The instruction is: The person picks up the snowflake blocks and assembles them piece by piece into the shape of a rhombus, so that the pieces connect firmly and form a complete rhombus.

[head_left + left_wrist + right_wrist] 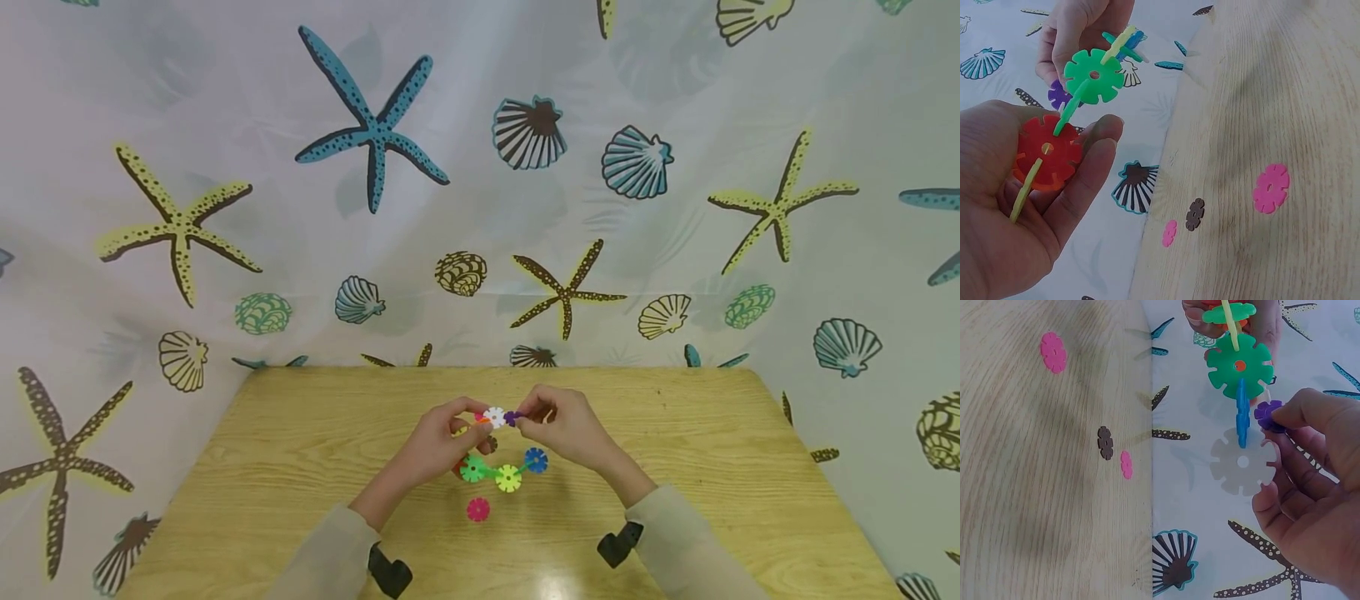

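Observation:
My left hand (438, 442) grips a chain of slotted plastic snowflake discs by a red disc (1063, 159) in its palm. From there the chain runs through a green disc (473, 468) and a yellow disc (508, 478) to a blue disc (536, 460), hanging below the hands. A white disc (494, 417) shows between the hands. Beside it, my right hand (566, 427) pinches a purple disc (1267, 415) between thumb and finger. In the head view the purple disc meets the white one's edge. Fingers hide part of the red disc in the head view.
Loose on the wooden table (300, 500) lie a pink disc (477, 509), a brown disc (1105, 443) and a smaller pink disc (1126, 465). A cloth (450, 208) printed with starfish and shells rises behind the table and along its sides.

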`<state>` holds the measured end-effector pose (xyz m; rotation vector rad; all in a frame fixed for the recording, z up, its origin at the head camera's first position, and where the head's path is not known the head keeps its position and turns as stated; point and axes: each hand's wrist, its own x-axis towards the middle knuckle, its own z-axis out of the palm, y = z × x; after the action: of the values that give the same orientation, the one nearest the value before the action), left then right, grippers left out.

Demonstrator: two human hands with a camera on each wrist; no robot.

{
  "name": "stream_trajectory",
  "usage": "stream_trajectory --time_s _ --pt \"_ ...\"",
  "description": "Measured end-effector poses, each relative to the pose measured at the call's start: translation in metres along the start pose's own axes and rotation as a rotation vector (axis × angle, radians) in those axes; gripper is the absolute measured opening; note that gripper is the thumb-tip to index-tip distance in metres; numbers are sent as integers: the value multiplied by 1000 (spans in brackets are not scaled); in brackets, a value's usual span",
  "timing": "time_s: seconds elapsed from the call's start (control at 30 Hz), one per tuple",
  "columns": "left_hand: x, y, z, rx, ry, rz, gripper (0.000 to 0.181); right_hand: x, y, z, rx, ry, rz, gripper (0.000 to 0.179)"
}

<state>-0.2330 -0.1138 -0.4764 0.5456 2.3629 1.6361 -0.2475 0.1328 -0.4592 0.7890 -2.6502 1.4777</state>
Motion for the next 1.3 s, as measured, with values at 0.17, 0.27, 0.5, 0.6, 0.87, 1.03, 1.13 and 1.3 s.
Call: stream_trajectory --time_s 0.17,0.27,0.5,0.6,0.87,1.03,1.13,1.3 --pt "-1 2 1 1 -7 -3 33 0 -1 2 22 -5 -1 6" --pt "-2 2 0 6 -7 11 34 0 -1 4 51 -12 -9 7" --pt "-5 4 1 19 11 45 33 1 -3 7 75 -12 -15 6" --pt "-6 6 1 42 14 45 34 1 -1 9 77 -20 -11 5" --pt "-6 7 -1 68 8 -22 41 1 -2 10 45 -25 -19 5" --pt "-5 6 -3 35 -52 -35 40 1 -5 9 33 -37 -52 6" --pt "-4 7 -3 35 -67 -14 37 1 -7 9 28 -44 -64 5" --pt "-2 8 -1 53 -55 -5 28 2 -12 10 17 -50 -39 5"
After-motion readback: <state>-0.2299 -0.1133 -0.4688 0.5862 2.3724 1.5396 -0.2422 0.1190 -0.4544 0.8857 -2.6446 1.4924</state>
